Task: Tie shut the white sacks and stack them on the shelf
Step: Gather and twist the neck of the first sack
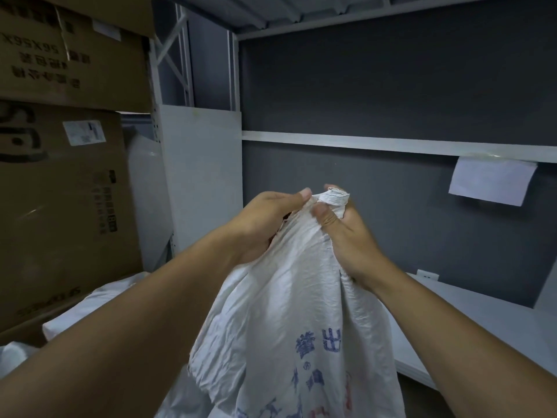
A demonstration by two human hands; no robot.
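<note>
Tying step: white sack [301, 297] neck is bunched tight in the left hand [265, 224] and right hand [346, 236]; no tie seen, so a knot's probably needed just above the grip.

Upper cardboard box [90, 55], upside-down "56X56X"; white sack [301, 297], blue "出"; other print illegible

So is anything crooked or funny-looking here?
Yes. The top cardboard box on the left is upside down: its print reads inverted. The box under it has print running sideways, so it seems tipped on its side. The white sack, gripped by the left hand and right hand, just looks crumpled.
</note>
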